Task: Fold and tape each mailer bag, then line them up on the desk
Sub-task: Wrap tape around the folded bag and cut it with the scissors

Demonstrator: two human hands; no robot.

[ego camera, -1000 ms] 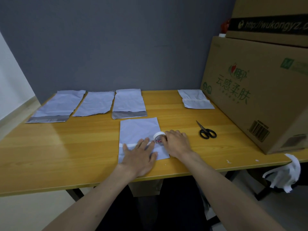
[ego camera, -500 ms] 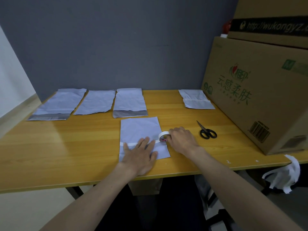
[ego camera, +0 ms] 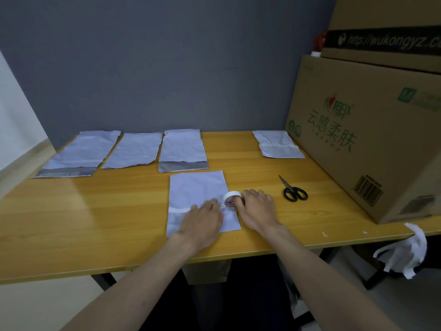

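A folded white mailer bag lies near the front middle of the wooden desk, with a strip of white tape across its fold. My left hand presses flat on the bag's lower right part, fingers straight. My right hand grips a white tape roll standing at the bag's right edge. Three more bags lie in a row at the back left: one, a second and a third. Another folded bag lies at the back right.
Black scissors lie right of my right hand. A large cardboard box fills the desk's right side, with another box on top. Crumpled white paper strips hang off the desk's front right corner. A grey wall stands behind.
My right hand has drawn the tape roll to the right, from over the bag to its right edge. My left hand has slid right along the taped fold.
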